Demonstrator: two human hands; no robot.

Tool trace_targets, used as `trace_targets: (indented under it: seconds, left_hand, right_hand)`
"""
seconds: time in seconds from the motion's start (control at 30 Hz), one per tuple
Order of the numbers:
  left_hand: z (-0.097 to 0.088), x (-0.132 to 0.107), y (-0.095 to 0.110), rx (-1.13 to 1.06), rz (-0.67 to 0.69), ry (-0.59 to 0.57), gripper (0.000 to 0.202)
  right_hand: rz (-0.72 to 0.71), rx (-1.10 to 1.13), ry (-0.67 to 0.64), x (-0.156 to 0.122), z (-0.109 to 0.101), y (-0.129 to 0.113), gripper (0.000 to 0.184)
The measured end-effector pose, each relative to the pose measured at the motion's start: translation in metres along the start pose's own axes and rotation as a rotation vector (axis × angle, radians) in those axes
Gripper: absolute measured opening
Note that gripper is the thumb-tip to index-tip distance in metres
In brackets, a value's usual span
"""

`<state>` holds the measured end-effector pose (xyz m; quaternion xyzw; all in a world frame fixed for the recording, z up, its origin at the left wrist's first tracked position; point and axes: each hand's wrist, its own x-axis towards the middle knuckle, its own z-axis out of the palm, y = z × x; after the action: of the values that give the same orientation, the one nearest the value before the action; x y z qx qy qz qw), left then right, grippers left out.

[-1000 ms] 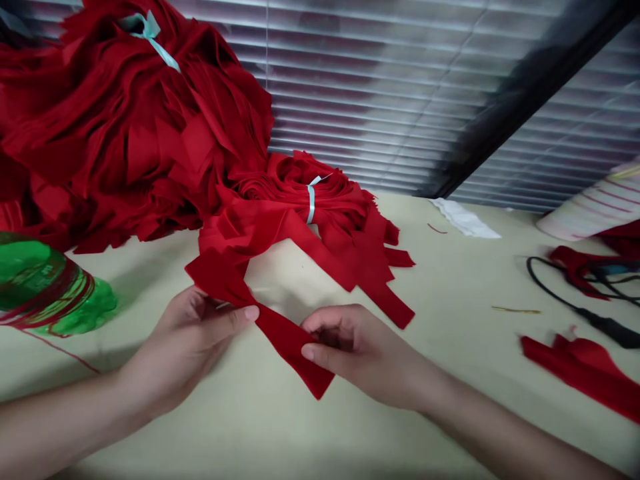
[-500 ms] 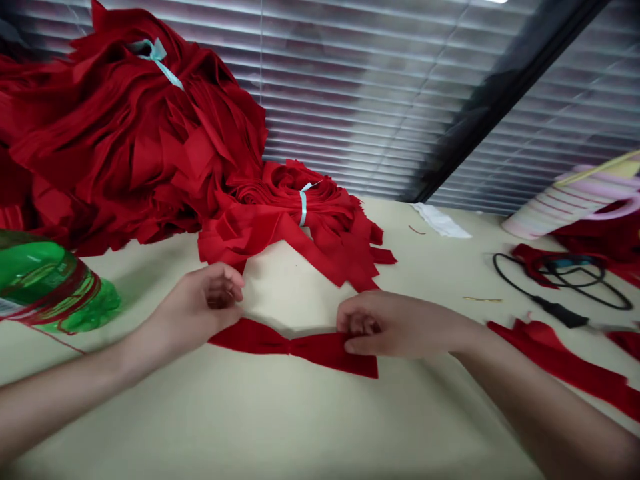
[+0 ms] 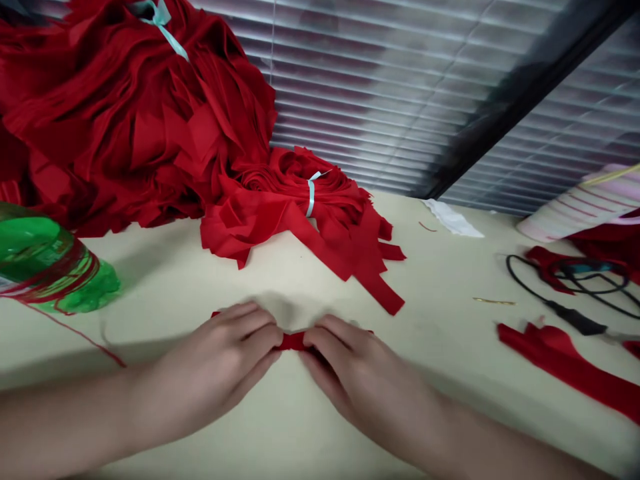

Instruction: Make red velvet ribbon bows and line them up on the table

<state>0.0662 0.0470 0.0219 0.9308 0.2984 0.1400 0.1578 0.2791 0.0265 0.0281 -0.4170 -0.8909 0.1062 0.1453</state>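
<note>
A strip of red fabric (image 3: 293, 341) lies on the cream table (image 3: 210, 287), gathered into a narrow pinch. My left hand (image 3: 215, 353) and my right hand (image 3: 360, 377) press in from either side, their fingertips almost meeting over it. Only the strip's middle and small bits of its ends show; my fingers hide the rest. Behind my hands lies a bundle of red fabric strips (image 3: 285, 200), tied with a pale blue ribbon (image 3: 311, 197).
A large heap of red fabric (image 3: 125, 127) rises at the back left, beside a green plastic bottle (image 3: 50, 267). On the right lie a black cable (image 3: 550, 293), a loose red fabric piece (image 3: 560, 360), a white scrap (image 3: 453, 219) and a striped pink roll (image 3: 585, 213).
My hands have moved together, and the red strip that lay spread in a bow shape between them is now gathered into a narrow pinch, mostly hidden by my fingers.
</note>
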Motion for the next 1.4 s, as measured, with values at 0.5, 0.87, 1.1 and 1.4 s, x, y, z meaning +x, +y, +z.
trace_targets:
  seconds: [0.5, 0.87, 1.1, 1.4]
  left_hand:
    - [-0.004, 0.015, -0.003, 0.058, 0.002, -0.03, 0.022]
    - [0.003, 0.01, -0.015, -0.005, 0.044, 0.029, 0.024]
    - [0.0, 0.006, -0.019, -0.136, -0.042, -0.042, 0.028]
    - [-0.002, 0.003, -0.01, -0.022, -0.02, -0.013, 0.024]
  right_hand:
    - [0.151, 0.421, -0.099, 0.01, -0.005, 0.019, 0.014]
    - [0.149, 0.197, -0.289, 0.023, -0.014, 0.016, 0.011]
    - [0.097, 0.134, -0.271, 0.02, -0.017, 0.015, 0.014]
    - [0.119, 0.279, -0.124, 0.012, -0.003, 0.018, 0.011]
